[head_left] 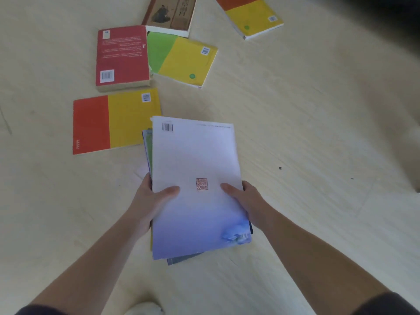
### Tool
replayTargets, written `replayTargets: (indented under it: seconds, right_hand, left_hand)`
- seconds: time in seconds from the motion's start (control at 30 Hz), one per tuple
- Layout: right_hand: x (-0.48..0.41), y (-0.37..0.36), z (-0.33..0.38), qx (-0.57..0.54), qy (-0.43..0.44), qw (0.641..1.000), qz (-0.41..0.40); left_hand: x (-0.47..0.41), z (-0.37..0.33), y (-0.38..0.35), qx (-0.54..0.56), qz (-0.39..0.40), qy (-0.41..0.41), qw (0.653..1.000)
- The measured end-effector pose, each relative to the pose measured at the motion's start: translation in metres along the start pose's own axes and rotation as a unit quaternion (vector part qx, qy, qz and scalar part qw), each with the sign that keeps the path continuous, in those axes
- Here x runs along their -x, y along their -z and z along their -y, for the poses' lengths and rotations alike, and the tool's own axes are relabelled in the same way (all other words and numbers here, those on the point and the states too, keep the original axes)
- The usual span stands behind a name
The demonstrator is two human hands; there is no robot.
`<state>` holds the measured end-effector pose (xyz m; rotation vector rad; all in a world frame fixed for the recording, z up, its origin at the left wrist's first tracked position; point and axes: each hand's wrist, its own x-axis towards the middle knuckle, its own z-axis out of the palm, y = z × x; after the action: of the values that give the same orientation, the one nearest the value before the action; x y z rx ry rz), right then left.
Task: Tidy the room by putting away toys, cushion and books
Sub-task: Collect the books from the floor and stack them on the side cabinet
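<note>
Pale wood-grain floor [295, 110] carries five scattered glossy paperbacks. Above it, left hand [147, 201] and right hand [247, 201] each close their grip on a flat stack of books [195, 178], thumbs pressing its smooth white-to-lavender cover.

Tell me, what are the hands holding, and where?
Both hands, left hand and right hand, hold a stack of books by its side edges, thumbs on top.
</note>
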<state>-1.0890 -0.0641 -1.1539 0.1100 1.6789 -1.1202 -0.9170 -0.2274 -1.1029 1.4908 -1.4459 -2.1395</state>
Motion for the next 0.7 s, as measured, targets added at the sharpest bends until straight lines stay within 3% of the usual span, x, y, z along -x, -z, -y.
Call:
replayTargets:
  seconds: [0.1, 0.23, 0.53, 0.7]
  right_hand:
    - [0.035, 0.030, 0.007, -0.109, -0.026, 0.992, 0.059]
    - [0.115, 0.097, 0.021, -0.154, -0.056, 0.979, 0.121]
    - [0.365, 0.262, 0.065, -0.256, -0.073, 0.959, 0.098]
    - [0.504, 0.357, 0.089, -0.299, -0.041, 0.951, 0.068]
  left_hand:
    - [0.022, -0.027, -0.027, -0.019, 0.056, 0.000, 0.998]
    - [0.078, -0.067, -0.087, -0.035, 0.138, 0.024, 0.989]
    - [0.250, -0.181, -0.256, -0.157, 0.249, 0.109, 0.949]
    - [0.359, -0.247, -0.378, -0.232, 0.287, 0.112, 0.923]
